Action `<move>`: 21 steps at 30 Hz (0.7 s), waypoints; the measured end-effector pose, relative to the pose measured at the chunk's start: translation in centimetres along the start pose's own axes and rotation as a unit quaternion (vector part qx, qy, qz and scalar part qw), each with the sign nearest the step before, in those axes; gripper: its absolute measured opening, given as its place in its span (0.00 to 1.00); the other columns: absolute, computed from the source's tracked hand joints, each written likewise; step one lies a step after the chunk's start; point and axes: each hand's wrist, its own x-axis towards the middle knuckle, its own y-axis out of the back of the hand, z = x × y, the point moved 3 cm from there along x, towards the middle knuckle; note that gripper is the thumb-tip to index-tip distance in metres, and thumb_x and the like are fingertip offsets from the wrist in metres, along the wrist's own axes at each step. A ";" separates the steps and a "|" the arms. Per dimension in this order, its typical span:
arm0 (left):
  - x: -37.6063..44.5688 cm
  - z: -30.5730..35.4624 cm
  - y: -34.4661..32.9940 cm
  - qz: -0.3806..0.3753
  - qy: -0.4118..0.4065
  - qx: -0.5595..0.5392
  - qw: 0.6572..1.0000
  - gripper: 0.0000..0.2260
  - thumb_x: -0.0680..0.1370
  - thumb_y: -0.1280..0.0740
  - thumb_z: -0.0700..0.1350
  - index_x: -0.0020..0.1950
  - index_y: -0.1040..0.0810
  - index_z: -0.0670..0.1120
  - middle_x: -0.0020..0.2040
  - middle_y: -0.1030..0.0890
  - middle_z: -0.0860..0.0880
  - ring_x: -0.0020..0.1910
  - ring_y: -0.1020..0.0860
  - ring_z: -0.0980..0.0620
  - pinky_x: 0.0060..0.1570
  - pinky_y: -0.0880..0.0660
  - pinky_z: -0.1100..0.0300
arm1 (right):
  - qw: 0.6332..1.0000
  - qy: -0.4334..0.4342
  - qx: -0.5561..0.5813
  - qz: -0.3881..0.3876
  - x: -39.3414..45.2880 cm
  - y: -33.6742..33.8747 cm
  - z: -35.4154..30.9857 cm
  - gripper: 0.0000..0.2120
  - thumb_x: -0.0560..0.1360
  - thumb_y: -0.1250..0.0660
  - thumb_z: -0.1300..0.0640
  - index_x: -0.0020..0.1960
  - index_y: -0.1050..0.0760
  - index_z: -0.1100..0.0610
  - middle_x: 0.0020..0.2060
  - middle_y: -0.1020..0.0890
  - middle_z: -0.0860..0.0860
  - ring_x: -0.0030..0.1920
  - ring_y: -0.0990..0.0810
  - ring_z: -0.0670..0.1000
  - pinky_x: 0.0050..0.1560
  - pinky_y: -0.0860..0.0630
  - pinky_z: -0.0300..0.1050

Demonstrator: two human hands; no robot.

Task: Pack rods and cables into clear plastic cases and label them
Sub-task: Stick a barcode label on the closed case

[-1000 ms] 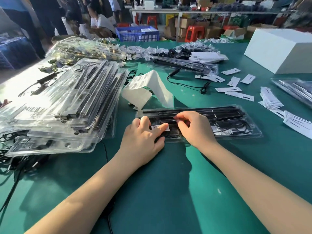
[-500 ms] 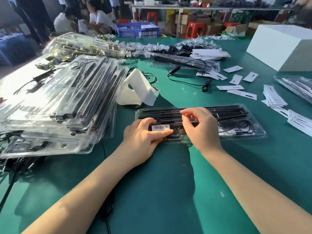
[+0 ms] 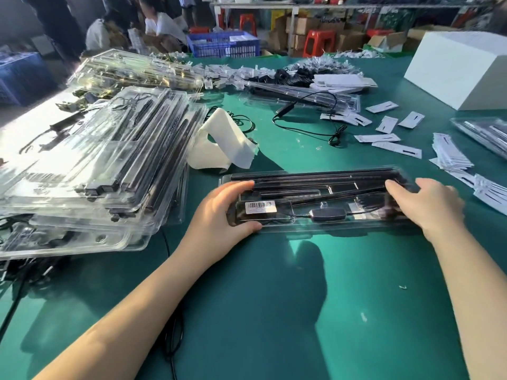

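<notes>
Head view. You are gripping a closed clear plastic case [image 3: 321,200] by its two ends, just above the green bench [image 3: 274,297]. Your left hand [image 3: 219,218] is curling its fingers [image 3: 241,185] over the far edge with the thumb at the near edge; your right hand [image 3: 428,204] is wrapping the other end, blurred. Black rods [image 3: 315,176] are lying along the far side of the case, a cable with an inline module [image 3: 327,214] along the near side, and a barcode label [image 3: 260,207] is sitting on the lid by your left thumb. The case likely belongs next on the stack of packed cases [image 3: 96,165] to your left; keep it level, support both ends so it does not flex open, and avoid rubbing the label.
</notes>
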 end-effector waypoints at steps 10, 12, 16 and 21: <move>0.0 -1.6 0.4 0.001 0.128 0.013 0.992 0.44 0.68 0.24 0.56 0.77 0.43 0.52 0.63 0.30 0.56 0.69 0.34 0.48 0.63 0.38 0.59 | 0.881 -0.030 0.460 -0.104 1.4 2.1 1.4 0.06 0.72 0.26 0.52 0.43 0.22 0.52 0.33 0.17 0.44 0.26 0.22 0.42 0.27 0.26 0.33; 0.0 -2.0 0.5 0.006 0.138 -0.020 0.990 0.45 0.66 0.22 0.54 0.76 0.44 0.55 0.67 0.30 0.57 0.69 0.34 0.50 0.67 0.37 0.56 | 0.863 -0.039 0.490 -0.116 1.3 2.0 1.4 0.04 0.74 0.29 0.53 0.42 0.23 0.51 0.29 0.17 0.42 0.23 0.23 0.40 0.23 0.28 0.32; -0.2 -2.4 0.6 0.034 0.146 -0.119 0.982 0.53 0.64 0.19 0.49 0.77 0.53 0.60 0.70 0.38 0.56 0.62 0.28 0.61 0.63 0.32 0.60 | 0.804 -0.037 0.571 -0.164 1.1 2.0 1.2 0.05 0.72 0.29 0.52 0.45 0.22 0.53 0.37 0.15 0.46 0.32 0.18 0.44 0.31 0.21 0.41; 0.0 -2.7 0.9 0.078 0.170 -0.298 0.936 0.42 0.69 0.25 0.54 0.77 0.45 0.55 0.64 0.30 0.54 0.54 0.21 0.61 0.50 0.23 0.63 | 0.796 -0.024 0.590 -0.130 1.2 2.1 1.2 0.03 0.75 0.32 0.55 0.47 0.20 0.50 0.37 0.17 0.44 0.34 0.21 0.43 0.30 0.25 0.37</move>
